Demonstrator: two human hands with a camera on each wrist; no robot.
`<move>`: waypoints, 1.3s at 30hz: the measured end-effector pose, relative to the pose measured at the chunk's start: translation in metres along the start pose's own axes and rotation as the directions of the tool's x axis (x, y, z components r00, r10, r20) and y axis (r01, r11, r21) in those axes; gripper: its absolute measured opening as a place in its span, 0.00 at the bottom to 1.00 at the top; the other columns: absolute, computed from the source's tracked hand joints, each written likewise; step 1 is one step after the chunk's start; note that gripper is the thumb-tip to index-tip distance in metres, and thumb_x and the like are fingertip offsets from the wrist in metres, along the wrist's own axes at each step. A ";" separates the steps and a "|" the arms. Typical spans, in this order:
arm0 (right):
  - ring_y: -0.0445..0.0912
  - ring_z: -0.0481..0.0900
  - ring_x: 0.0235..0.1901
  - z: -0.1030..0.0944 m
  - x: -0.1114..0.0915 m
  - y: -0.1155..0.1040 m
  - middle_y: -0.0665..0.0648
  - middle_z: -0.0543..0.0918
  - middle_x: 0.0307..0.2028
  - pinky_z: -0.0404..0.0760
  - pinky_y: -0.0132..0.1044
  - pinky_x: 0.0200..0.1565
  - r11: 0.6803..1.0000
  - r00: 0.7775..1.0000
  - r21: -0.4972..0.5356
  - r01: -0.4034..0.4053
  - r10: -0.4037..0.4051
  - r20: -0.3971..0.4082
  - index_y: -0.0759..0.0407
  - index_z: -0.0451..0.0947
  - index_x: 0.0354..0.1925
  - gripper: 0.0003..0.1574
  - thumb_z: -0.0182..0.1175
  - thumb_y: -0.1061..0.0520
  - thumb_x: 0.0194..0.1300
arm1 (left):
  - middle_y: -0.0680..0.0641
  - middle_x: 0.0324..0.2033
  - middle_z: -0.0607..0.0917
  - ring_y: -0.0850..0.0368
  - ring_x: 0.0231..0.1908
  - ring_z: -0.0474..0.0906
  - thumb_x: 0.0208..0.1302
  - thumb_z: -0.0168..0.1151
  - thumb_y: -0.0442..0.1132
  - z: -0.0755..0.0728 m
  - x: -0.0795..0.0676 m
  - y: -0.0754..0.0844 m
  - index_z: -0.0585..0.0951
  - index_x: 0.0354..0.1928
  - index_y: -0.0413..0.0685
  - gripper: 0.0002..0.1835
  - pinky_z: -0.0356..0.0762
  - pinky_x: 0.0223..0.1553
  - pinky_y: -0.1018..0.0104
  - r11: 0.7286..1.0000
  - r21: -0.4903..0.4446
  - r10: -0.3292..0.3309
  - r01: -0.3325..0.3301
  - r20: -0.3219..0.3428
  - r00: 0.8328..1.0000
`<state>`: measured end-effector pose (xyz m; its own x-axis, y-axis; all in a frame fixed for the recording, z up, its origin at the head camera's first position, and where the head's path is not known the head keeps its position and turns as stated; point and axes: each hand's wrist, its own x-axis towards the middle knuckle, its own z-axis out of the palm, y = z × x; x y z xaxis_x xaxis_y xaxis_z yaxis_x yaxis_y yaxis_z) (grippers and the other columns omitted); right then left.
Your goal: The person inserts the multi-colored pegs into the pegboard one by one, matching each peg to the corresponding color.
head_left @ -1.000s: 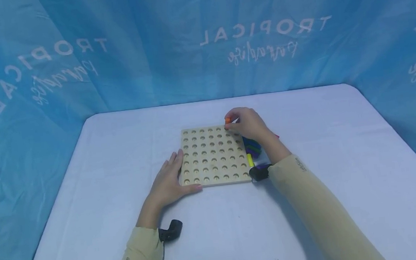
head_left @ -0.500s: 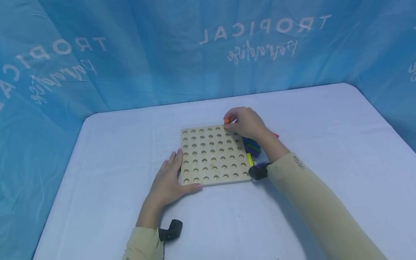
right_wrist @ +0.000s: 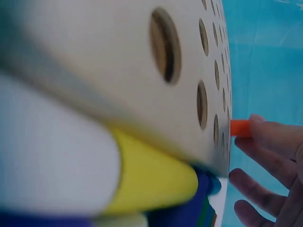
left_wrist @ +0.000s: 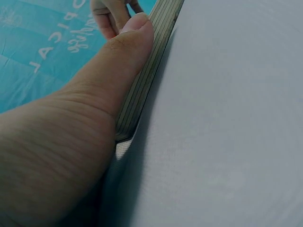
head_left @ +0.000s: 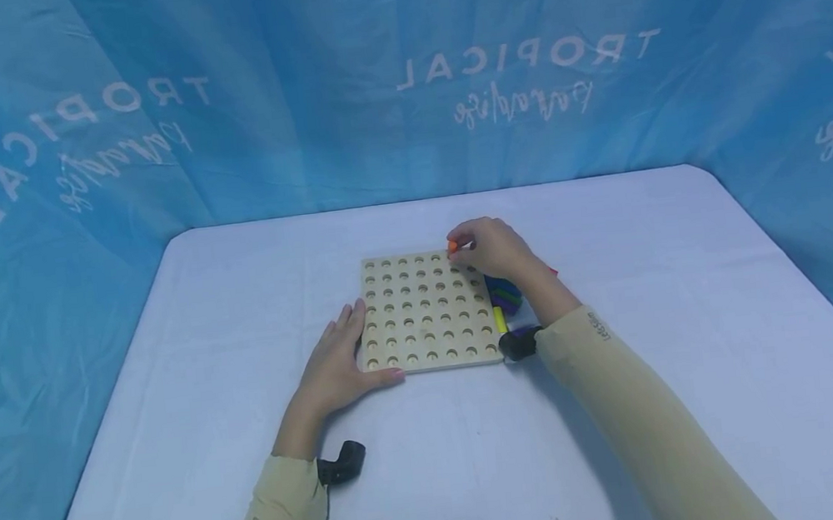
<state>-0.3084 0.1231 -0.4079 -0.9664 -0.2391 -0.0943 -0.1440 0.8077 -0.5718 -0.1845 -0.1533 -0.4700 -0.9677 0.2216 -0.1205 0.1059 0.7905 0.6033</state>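
Note:
A square wooden pegboard [head_left: 415, 297] with rows of round holes lies on the table. My left hand [head_left: 332, 368] spans its near left corner, fingers against the left side and thumb along the front side; the left wrist view shows the thumb [left_wrist: 111, 66] close up. Between thumb and fingertips, my right hand [head_left: 494, 248] pinches a small orange peg [head_left: 453, 246] over the far row, right of the middle. In the right wrist view the orange peg [right_wrist: 240, 127] stands upright from the board's surface, its lower end right at the holes.
Beside the board's right side lie a yellow peg [head_left: 500, 320] and a pile of blue, green and purple pegs [head_left: 504, 294], partly hidden under the right forearm. Something red [head_left: 555, 272] peeks out behind that wrist. A blue printed curtain [head_left: 342, 116] surrounds the white table [head_left: 241, 310].
My right hand has lowered the orange peg slightly toward the far row, so less of it shows above the fingers. The left hand and the board have stayed in place.

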 end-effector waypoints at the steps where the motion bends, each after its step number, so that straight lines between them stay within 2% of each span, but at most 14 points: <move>1: 0.52 0.81 0.54 -0.002 -0.001 0.001 0.55 0.85 0.53 0.79 0.51 0.59 1.000 1.000 0.012 -0.013 0.013 0.004 0.54 0.80 0.59 0.23 0.66 0.51 0.67 | 0.44 0.79 0.45 0.38 0.78 0.41 0.40 0.73 0.73 0.000 0.000 0.000 0.43 0.80 0.54 0.72 0.44 0.77 0.39 1.000 -0.002 -0.003 0.003 0.000 1.000; 5: 0.53 0.77 0.60 -0.013 -0.006 0.010 0.55 0.82 0.58 0.77 0.53 0.63 0.997 0.997 0.041 -0.073 0.073 -0.014 0.52 0.76 0.63 0.26 0.62 0.48 0.70 | 0.46 0.80 0.45 0.39 0.78 0.40 0.39 0.73 0.73 0.002 0.000 0.000 0.42 0.80 0.55 0.72 0.43 0.77 0.39 1.000 -0.008 -0.008 0.008 0.001 1.000; 9: 0.54 0.75 0.60 -0.027 -0.015 0.021 0.55 0.79 0.60 0.77 0.55 0.62 0.990 0.990 0.045 -0.134 0.136 -0.028 0.50 0.75 0.64 0.26 0.60 0.48 0.71 | 0.45 0.80 0.45 0.36 0.78 0.41 0.39 0.73 0.74 0.002 -0.001 0.000 0.42 0.80 0.55 0.73 0.44 0.76 0.37 1.000 -0.008 -0.007 0.007 0.000 1.000; 13: 0.54 0.76 0.57 -0.037 -0.023 0.034 0.56 0.79 0.59 0.81 0.53 0.56 0.984 0.984 0.004 -0.179 0.179 -0.007 0.50 0.75 0.64 0.25 0.60 0.48 0.71 | 0.44 0.80 0.45 0.34 0.77 0.41 0.38 0.73 0.74 0.002 -0.001 0.001 0.43 0.80 0.55 0.73 0.45 0.75 0.36 1.000 -0.012 -0.008 0.007 -0.002 1.000; 18: 0.53 0.78 0.51 -0.040 -0.027 0.047 0.57 0.79 0.58 0.85 0.44 0.43 0.972 0.970 -0.063 -0.227 0.231 0.073 0.49 0.76 0.64 0.25 0.61 0.49 0.70 | 0.45 0.79 0.45 0.36 0.78 0.40 0.39 0.73 0.73 0.001 -0.001 0.002 0.43 0.80 0.54 0.72 0.44 0.76 0.37 1.000 -0.010 -0.007 0.007 -0.005 1.000; 20: 0.53 0.78 0.50 -0.039 -0.027 0.050 0.57 0.79 0.57 0.84 0.42 0.42 0.970 0.966 -0.084 -0.228 0.236 0.101 0.49 0.76 0.63 0.25 0.61 0.49 0.70 | 0.45 0.80 0.45 0.37 0.78 0.40 0.39 0.73 0.73 0.001 -0.001 0.002 0.42 0.80 0.54 0.73 0.44 0.76 0.38 1.000 -0.010 -0.013 0.013 -0.005 1.000; 24: 0.53 0.78 0.50 -0.036 -0.028 0.053 0.57 0.80 0.56 0.82 0.44 0.46 0.970 0.965 -0.101 -0.219 0.231 0.122 0.50 0.76 0.63 0.25 0.63 0.50 0.69 | 0.45 0.79 0.44 0.38 0.78 0.40 0.39 0.73 0.74 0.001 -0.001 0.002 0.41 0.80 0.54 0.73 0.43 0.77 0.38 1.000 -0.007 -0.021 0.021 -0.002 1.000; 34: 0.53 0.74 0.54 -0.029 -0.031 0.055 0.56 0.82 0.54 0.79 0.52 0.54 0.972 0.977 -0.149 -0.184 0.198 0.085 0.49 0.79 0.60 0.25 0.66 0.50 0.66 | 0.45 0.79 0.45 0.41 0.79 0.39 0.40 0.73 0.73 0.003 -0.001 0.004 0.41 0.80 0.53 0.73 0.42 0.77 0.39 1.000 -0.021 -0.010 0.010 -0.008 1.000; 39: 0.54 0.74 0.54 -0.029 -0.031 0.054 0.57 0.82 0.54 0.78 0.53 0.54 0.970 0.977 -0.177 -0.164 0.185 0.107 0.49 0.80 0.59 0.23 0.65 0.50 0.67 | 0.44 0.79 0.45 0.42 0.79 0.39 0.40 0.74 0.72 0.003 0.000 0.005 0.41 0.80 0.52 0.73 0.41 0.77 0.40 1.000 -0.021 -0.002 0.002 -0.005 1.000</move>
<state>-0.2925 0.1894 -0.4124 -0.9479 -0.1420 -0.2852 -0.0187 0.9183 -0.3953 -0.1831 -0.1479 -0.4693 -0.9690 0.2170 -0.1178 0.0990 0.7786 0.6196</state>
